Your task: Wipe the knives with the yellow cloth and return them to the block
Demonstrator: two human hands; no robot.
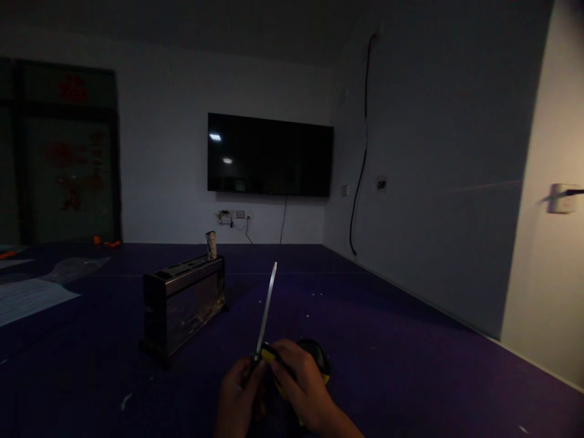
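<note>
A screwdriver (267, 307) points up and away, its long silver shaft tilted slightly right. My left hand (237, 389) is closed around its dark handle, low in the view. Right beside it, my right hand (303, 377) is closed with its fingertips on a small black-and-yellow piece (268, 353) close to the base of the shaft; its kind is hard to make out. Behind the right hand shows a dark rounded object (314, 353) with yellow edges, partly hidden by the hand. The lower fingers of both hands are in shadow.
On the purple surface (387, 365) a long dark box-like device (191, 304) stands at left, a patterned cylinder (211, 246) on its top. Papers (31, 298) and clear plastic (75, 267) lie far left. Small white scraps are scattered about. A television (269, 155) hangs ahead; a cable (364, 158) runs down the right wall.
</note>
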